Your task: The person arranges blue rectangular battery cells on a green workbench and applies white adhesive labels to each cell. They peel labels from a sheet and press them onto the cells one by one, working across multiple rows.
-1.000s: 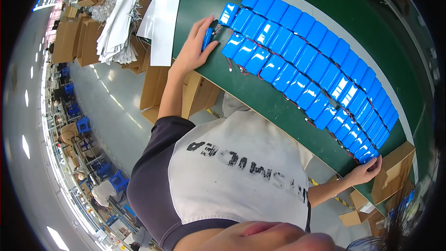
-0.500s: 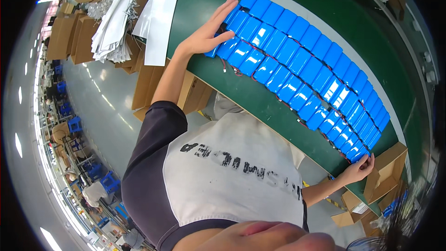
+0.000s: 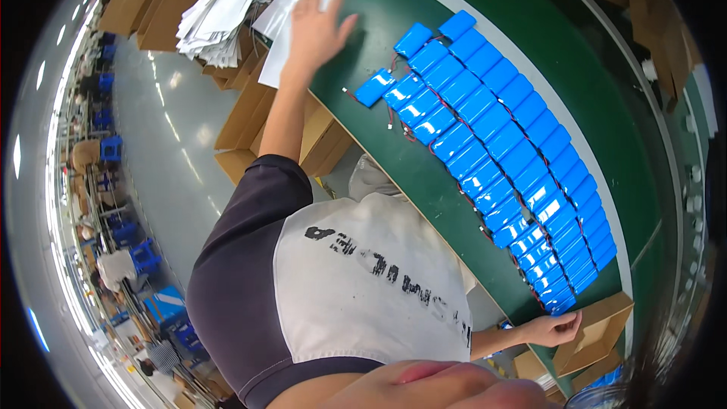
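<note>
Rows of blue wrapped battery packs lie side by side in a curved band on the green table. Thin red and black leads with small white plugs run between the rows. At the left end, one pack sits slightly askew from the others. My left hand is raised over white sheets at the table's left end, fingers spread, holding nothing. Beside the band's right end is my right hand, close to the last packs and a cardboard box. Its fingers are loosely bent and apart, with nothing visible in them.
An open cardboard box stands at the table's right end. Another carton is below the near edge at left. White paper strips stick out of boxes at far left. A pale strip runs behind the packs.
My left hand has left the packs' left end and moved left over the white sheets. My right hand has drawn slightly back from the last packs. The view has shifted.
</note>
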The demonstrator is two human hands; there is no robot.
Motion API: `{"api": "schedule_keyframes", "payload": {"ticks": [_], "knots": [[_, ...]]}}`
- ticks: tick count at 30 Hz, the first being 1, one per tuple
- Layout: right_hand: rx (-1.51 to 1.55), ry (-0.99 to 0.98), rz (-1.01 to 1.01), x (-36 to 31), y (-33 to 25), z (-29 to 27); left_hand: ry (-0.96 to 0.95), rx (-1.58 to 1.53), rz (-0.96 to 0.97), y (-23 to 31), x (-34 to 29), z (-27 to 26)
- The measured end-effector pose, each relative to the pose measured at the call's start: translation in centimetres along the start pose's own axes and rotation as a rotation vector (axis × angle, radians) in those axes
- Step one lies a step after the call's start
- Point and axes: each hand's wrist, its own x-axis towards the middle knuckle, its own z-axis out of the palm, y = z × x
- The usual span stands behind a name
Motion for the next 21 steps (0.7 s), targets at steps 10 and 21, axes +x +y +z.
{"api": "schedule_keyframes", "payload": {"ticks": [10, 21], "knots": [[0.737, -0.116, -0.139, -1.2, -16.2, 6.2, -0.262, 0.325, -0.092, -2.9, -5.6, -0.8], [1.422, -1.402, 0.117, -3.1, -31.3, 11.0, -0.069, -1.383, -0.441, 13.9, -4.7, -12.7]]}}
